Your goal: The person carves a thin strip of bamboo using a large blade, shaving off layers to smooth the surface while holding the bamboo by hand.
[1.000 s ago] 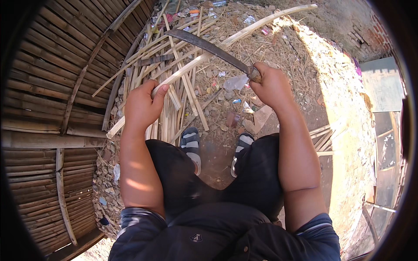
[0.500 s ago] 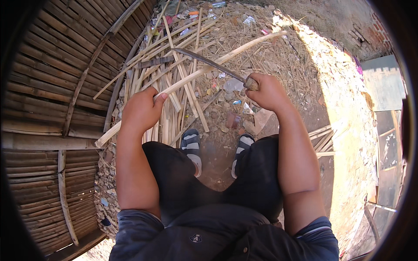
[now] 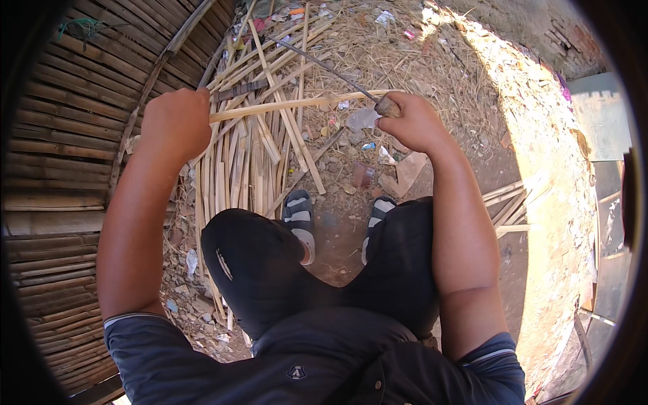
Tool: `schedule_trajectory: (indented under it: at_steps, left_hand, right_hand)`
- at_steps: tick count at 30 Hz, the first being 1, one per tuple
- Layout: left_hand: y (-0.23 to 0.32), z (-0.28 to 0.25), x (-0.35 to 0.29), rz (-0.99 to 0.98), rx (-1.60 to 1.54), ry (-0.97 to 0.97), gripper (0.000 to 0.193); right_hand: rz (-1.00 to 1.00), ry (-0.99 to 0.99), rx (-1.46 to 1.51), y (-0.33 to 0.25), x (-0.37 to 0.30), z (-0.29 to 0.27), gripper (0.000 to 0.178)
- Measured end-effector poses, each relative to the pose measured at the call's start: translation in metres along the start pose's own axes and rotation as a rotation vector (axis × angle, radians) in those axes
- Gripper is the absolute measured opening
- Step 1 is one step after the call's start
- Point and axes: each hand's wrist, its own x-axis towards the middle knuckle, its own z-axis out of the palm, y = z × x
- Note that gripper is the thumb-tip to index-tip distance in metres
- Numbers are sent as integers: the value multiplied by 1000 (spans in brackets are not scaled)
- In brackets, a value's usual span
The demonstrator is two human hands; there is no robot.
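Observation:
My left hand (image 3: 177, 125) is closed round one end of a pale bamboo strip (image 3: 283, 104), out by the slatted wall. The strip runs to the right in front of me, and its far end passes behind my right hand. My right hand (image 3: 413, 123) grips the stubby wooden handle (image 3: 387, 106) of a long knife. Its thin dark blade (image 3: 324, 66) slants away up and to the left, seen nearly edge-on. The blade crosses over the strip near the handle; whether they touch I cannot tell.
Below the held strip lies a heap of split bamboo strips (image 3: 233, 169), with a dark ridged stick (image 3: 239, 91) across it. A bamboo-slat wall (image 3: 67, 152) rises at the left. My sandalled feet (image 3: 298, 212) stand on littered ground. More strips (image 3: 506, 202) lie at the right.
My left hand has moved left and away from me, drawing the strip leftward and turning it more level. The knife's blade tip has swung farther away, while my right hand has barely shifted.

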Motion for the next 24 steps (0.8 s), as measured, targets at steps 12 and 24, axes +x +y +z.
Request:
schedule_trajectory:
  at_steps: [12,24]
  left_hand:
    - [-87,-30,-55,-49,-1050,127,23]
    - [29,2,9,-76,-2508,1276,34]
  right_hand:
    - [43,6,100,11,1,-7,63]
    - [-28,126,177,22,6,4,38]
